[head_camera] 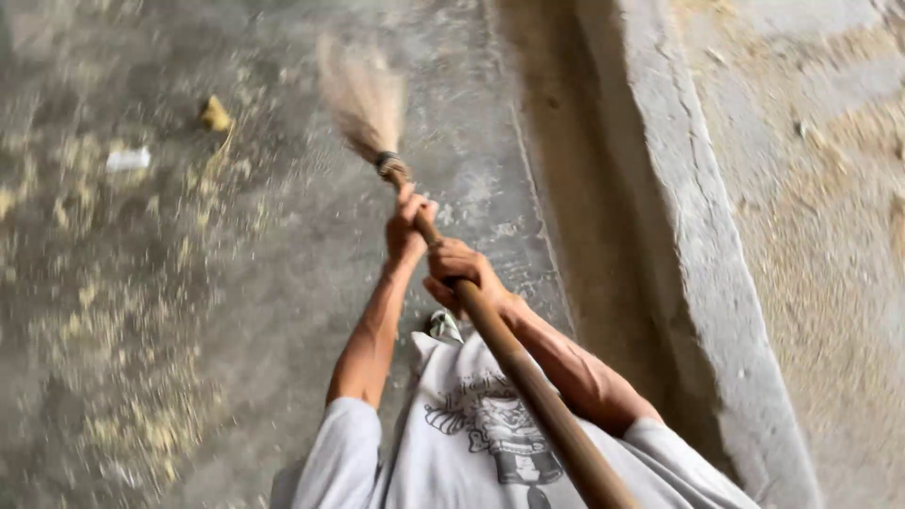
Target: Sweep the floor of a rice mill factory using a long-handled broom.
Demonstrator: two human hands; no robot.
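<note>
- Wooden broom handle runs right up from under the camera, slanting across a pale printed shirt toward the upper left
- Right hand is clenched around that handle, fingers wrapped over the top of the stick
- Left hand grips it further along, just below the dark binding, fingers closed tight on the wood
- Broom's straw head sits beyond the binding, blurred over the grey concrete floor
- Yellowish debris lies scattered across the floor on the left; a yellow scrap and a small white scrap lie well apart from the bristles
- Raised concrete ledge runs along the right side
</note>
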